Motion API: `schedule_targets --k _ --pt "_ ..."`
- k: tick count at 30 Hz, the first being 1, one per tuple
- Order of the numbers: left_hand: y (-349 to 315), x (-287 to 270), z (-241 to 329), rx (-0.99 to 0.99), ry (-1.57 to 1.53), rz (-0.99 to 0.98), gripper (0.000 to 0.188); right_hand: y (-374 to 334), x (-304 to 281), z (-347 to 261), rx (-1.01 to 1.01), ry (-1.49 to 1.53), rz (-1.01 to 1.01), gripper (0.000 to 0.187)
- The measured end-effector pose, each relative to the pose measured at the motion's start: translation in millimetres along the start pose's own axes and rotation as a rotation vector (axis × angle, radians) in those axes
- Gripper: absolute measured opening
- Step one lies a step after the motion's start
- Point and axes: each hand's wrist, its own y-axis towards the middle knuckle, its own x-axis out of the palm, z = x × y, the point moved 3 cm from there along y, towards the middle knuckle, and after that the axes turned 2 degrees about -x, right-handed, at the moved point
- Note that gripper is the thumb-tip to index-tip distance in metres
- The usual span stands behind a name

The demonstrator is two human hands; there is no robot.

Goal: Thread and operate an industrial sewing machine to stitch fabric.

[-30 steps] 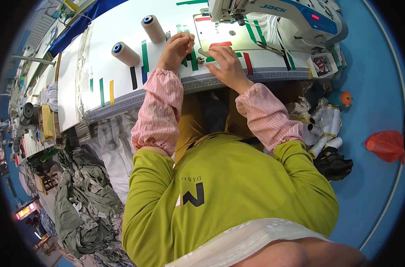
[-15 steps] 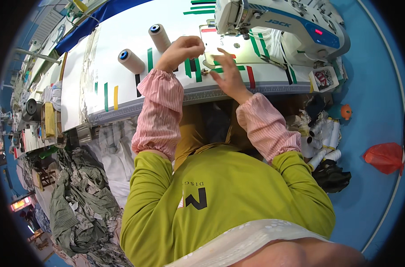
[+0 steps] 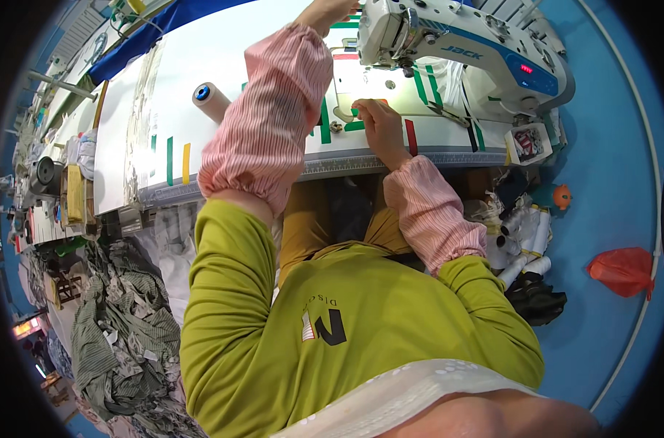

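My left hand (image 3: 327, 13) is reaching to the far edge of the view, beside the head of a white-and-blue sewing machine (image 3: 449, 47). Its fingers are partly cut off there, so their grip cannot be told. Over the machine's bed, my right hand (image 3: 383, 133) rests with fingers bent together at their tips; whatever they may hold is too small to make out. Close to these fingertips lie a green tape strip (image 3: 354, 125) and a small brownish bit (image 3: 336, 127). A red tape strip (image 3: 411, 136) is just right of the hand.
A thread cone (image 3: 212, 101) stands on the white table (image 3: 120, 131) at left. Dark scissors (image 3: 449, 114) lie right of the bed, near a small white box (image 3: 529, 144) of odds and ends. A ruler strip (image 3: 332, 162) follows the front edge. Heaped striped cloth (image 3: 120, 328) lies lower left.
My left hand has moved far forward from above the table, its sleeve now covering the second thread cone. My right hand has come down slightly, and its spread fingers have drawn together.
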Motion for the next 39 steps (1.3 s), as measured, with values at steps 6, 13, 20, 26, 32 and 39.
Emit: schedule_targets --k 6,13,20,26,32,39 --pt "39 3 19 -0.039 0.258 -0.222 0.039 1 3 -1 0.007 -0.037 0.007 0.007" --pt "34 -5 44 0.356 0.844 0.008 0.036 3 2 -7 -0.011 -0.033 0.0 0.007" --pt "9 20 43 0.443 0.623 0.216 0.042 -1 -4 3 -0.033 -0.039 0.024 0.013" --pt "-9 5 40 0.491 0.443 0.299 0.031 1 -1 -8 -0.076 0.02 0.028 0.015" --pt "-50 6 41 0.174 0.131 0.077 0.057 2 -5 -9 -0.079 0.038 0.032 0.01" --pt "-133 -12 -26 0.255 0.321 0.122 0.039 0 -5 -6 -0.104 0.023 0.085 0.011"
